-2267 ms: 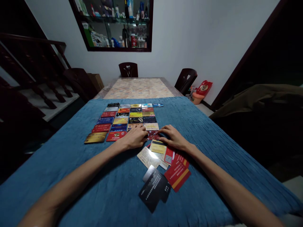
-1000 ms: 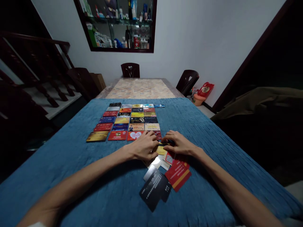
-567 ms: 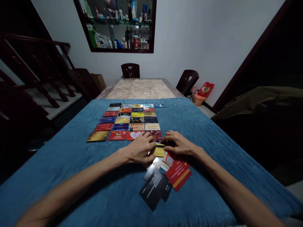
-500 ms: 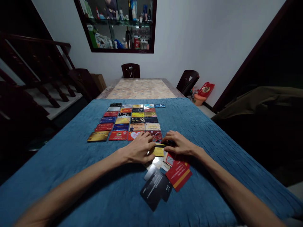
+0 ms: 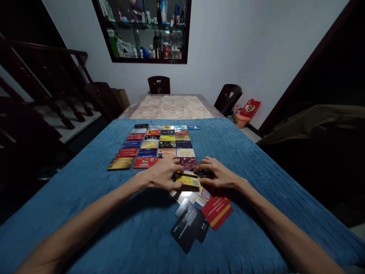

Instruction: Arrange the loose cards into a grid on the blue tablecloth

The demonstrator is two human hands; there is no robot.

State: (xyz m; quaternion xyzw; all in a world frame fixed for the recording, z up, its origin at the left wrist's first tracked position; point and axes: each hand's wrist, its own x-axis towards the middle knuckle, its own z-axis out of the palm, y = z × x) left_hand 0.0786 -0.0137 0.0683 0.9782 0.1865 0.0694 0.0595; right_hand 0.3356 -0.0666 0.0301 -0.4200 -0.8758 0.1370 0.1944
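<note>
Fingers of your left hand (image 5: 161, 176) curl loosely around the near left edge of a yellow card (image 5: 188, 180), thumb tucked beneath it. Your right hand (image 5: 218, 176) lies flat, fingers slightly spread, tips touching the card's far right edge. That card sits atop a loose pile of cards (image 5: 199, 211) on the blue cloth (image 5: 85, 205), just below the laid-out grid of cards (image 5: 154, 146).

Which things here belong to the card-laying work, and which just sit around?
In use: left hand, right hand, yellow card, loose card pile, card grid, blue cloth.
Idle: chairs, wall cabinet, red bag.
</note>
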